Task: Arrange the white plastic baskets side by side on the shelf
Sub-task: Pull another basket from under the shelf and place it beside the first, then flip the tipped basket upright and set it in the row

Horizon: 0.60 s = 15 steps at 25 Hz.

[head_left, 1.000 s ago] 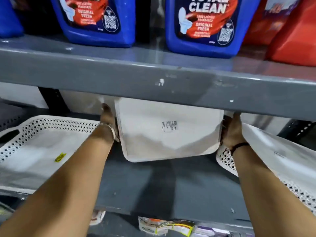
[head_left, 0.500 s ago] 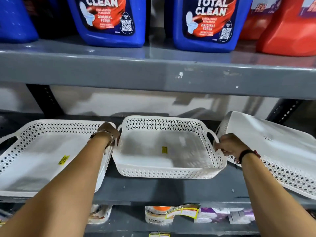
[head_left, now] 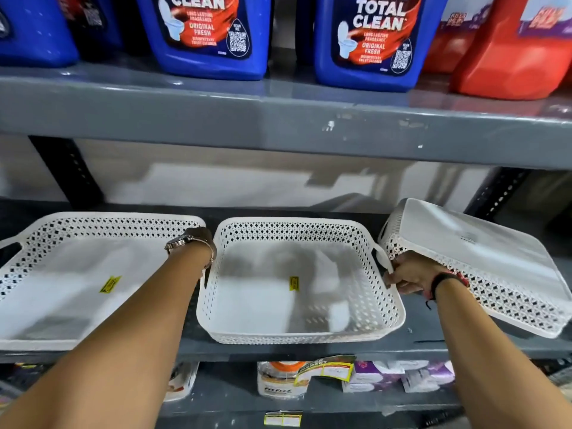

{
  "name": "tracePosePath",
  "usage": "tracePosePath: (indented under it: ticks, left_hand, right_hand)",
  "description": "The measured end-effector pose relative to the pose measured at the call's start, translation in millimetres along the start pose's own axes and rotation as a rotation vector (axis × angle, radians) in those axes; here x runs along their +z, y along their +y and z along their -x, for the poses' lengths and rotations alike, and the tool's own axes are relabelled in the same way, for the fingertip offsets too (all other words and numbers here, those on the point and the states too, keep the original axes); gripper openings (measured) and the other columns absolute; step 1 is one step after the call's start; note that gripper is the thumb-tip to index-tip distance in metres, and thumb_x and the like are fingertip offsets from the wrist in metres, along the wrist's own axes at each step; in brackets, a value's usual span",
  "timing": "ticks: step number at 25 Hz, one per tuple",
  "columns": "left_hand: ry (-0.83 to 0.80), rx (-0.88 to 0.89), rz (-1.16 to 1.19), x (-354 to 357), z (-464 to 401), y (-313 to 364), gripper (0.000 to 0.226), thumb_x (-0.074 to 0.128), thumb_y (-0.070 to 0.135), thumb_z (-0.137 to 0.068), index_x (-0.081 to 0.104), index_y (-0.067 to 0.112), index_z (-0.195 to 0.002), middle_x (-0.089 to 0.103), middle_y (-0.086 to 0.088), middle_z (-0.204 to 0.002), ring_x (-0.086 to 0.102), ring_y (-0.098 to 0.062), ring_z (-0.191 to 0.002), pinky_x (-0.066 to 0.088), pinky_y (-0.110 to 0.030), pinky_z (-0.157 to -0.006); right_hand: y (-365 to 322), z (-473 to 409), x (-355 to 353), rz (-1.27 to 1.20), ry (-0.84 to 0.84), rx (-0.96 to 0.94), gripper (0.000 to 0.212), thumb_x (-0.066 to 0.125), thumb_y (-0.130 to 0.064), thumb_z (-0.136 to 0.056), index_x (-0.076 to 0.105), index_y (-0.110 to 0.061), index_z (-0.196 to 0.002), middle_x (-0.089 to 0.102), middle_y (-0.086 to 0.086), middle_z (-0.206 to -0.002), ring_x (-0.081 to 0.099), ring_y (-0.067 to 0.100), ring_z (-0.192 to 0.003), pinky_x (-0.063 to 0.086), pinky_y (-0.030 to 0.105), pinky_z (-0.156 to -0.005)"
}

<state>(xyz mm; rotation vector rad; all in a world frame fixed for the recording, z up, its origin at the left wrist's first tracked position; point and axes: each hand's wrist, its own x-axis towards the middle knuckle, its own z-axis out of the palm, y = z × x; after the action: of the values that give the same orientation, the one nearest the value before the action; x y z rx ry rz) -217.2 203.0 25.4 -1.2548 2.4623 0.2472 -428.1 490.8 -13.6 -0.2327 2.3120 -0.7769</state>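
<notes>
Three white perforated plastic baskets are on the grey shelf (head_left: 303, 348). The middle basket (head_left: 266, 311) stands upright with a yellow sticker inside. My left hand (head_left: 198, 243) grips its left handle and my right hand (head_left: 408, 275) grips its right handle. A larger basket (head_left: 62, 292) lies upright at the left, close beside the middle one. At the right a third basket (head_left: 483, 258) lies upside down and tilted, its near edge just behind my right wrist.
An upper grey shelf (head_left: 278, 125) hangs low overhead with blue cleaner jugs (head_left: 371, 41) and red jugs (head_left: 520, 54). Black shelf uprights (head_left: 66, 168) stand at the back. Small packaged goods (head_left: 325, 379) sit on the shelf below.
The middle basket was held up on edge with its base facing me; both hands have turned it upright and set it flat on the shelf between the other two.
</notes>
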Motion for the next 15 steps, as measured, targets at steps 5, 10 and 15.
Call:
tracePosePath:
  ticks: [5,10,15]
  left_hand:
    - [0.272,0.148,-0.084,-11.4,5.8,34.8,0.034,0.054,0.007,-0.086,0.059,-0.001,-0.119,0.064,-0.018,-0.121,0.063,-0.031,-0.113,0.053,-0.036,-0.089]
    - [0.233,0.379,0.143,-11.2,14.2,143.7,0.037,0.052,0.023,-0.089,0.061,-0.003,-0.114,0.063,-0.022,-0.122,0.059,-0.037,-0.112,0.050,-0.037,-0.089]
    - [0.168,0.498,0.426,7.2,33.5,269.1,0.042,0.047,0.027,-0.093,0.064,-0.007,-0.112,0.063,-0.024,-0.123,0.056,-0.033,-0.117,0.043,-0.033,-0.095]
  right_hand:
    - [-3.8,19.7,-11.3,0.047,0.331,-0.160,0.022,0.063,-0.018,-0.083,0.068,0.004,-0.079,0.068,0.025,-0.085,0.062,0.030,-0.081,0.054,0.038,-0.085]
    - [35.6,26.1,-73.8,0.099,0.699,-0.160,0.034,0.050,-0.024,-0.091,0.068,0.005,-0.092,0.067,0.021,-0.110,0.058,0.034,-0.103,0.042,0.030,-0.085]
    - [112.4,-9.0,-147.2,0.023,0.767,-0.067,0.038,0.045,-0.024,-0.094,0.062,0.008,-0.106,0.062,0.026,-0.118,0.055,0.037,-0.112,0.042,0.035,-0.088]
